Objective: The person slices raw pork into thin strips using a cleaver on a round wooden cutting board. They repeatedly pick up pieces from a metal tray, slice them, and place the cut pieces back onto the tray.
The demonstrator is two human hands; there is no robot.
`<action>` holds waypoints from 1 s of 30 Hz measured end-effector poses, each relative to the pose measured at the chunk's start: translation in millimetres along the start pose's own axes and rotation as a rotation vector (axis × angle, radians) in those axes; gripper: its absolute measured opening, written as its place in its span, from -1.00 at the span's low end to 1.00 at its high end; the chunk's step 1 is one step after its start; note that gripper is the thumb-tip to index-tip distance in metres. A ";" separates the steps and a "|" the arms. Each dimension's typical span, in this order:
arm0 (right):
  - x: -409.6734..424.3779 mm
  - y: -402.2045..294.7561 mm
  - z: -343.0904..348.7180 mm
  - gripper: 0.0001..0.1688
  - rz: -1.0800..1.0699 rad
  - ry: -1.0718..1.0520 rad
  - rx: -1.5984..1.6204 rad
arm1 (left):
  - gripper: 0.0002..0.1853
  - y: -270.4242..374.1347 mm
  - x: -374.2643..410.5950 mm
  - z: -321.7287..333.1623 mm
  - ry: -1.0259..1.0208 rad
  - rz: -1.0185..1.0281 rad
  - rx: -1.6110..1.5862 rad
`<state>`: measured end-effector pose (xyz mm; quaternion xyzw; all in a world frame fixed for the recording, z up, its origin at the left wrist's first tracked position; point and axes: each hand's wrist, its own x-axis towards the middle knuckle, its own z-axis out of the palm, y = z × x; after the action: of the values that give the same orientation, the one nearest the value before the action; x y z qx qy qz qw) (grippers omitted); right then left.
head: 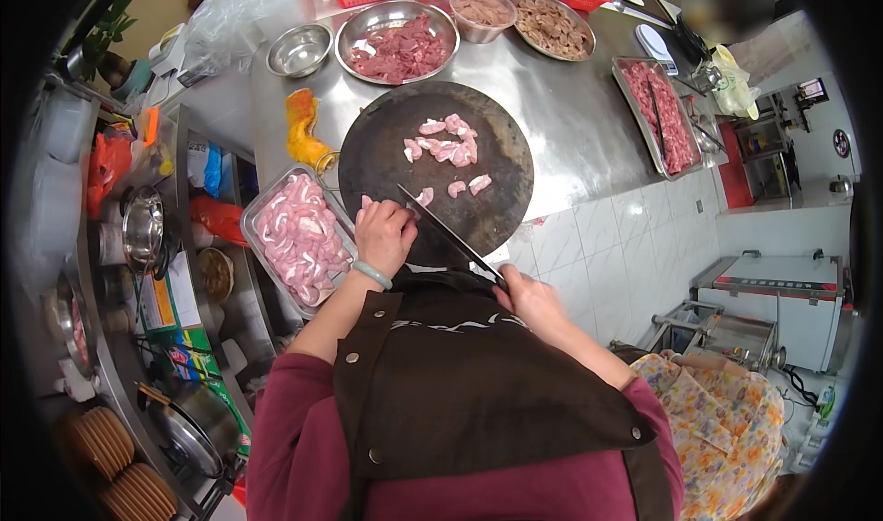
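Observation:
On the round, dark chopping block (386, 141) lie several small pieces of pale pink raw meat (452, 152). My left hand (385, 235) presses on a piece of the meat (366, 202) at the block's left front edge, fingers curled. A kitchen knife (452, 235) runs diagonally over the block, its handle in my right hand (534, 297). The blade's tip end is beside my left fingers, near a small cut piece (425, 196). Left of the block, a clear plastic tray (252, 221) holds many pale pink meat strips (300, 235), close to my left wrist.
Behind the block stand a steel bowl (299, 50), a steel dish of red meat (400, 45), a plastic tub (483, 12) and a dish of brownish slices (554, 26). A yellow cloth (303, 128) lies left. A meat tray (659, 114) sits right. Another person (717, 431) is behind at right.

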<state>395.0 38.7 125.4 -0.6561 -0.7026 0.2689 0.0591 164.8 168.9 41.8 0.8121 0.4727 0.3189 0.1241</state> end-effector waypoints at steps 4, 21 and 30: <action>46.3 -18.8 18.2 -0.72 -0.044 0.080 -0.014 | -0.86 1.9 -0.6 -2.8 -0.031 0.059 0.000; 11.0 -3.9 -1.9 -0.65 0.043 0.164 0.119 | -0.74 -10.0 33.6 -0.1 0.101 -0.128 0.009; 11.4 -1.2 0.8 -0.69 0.031 0.047 0.043 | -0.78 -26.6 7.5 -11.1 0.009 -0.199 -0.031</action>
<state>392.0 49.4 122.3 -0.6717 -0.6848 0.2694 0.0856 142.1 188.1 39.9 0.7576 0.5467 0.3160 0.1654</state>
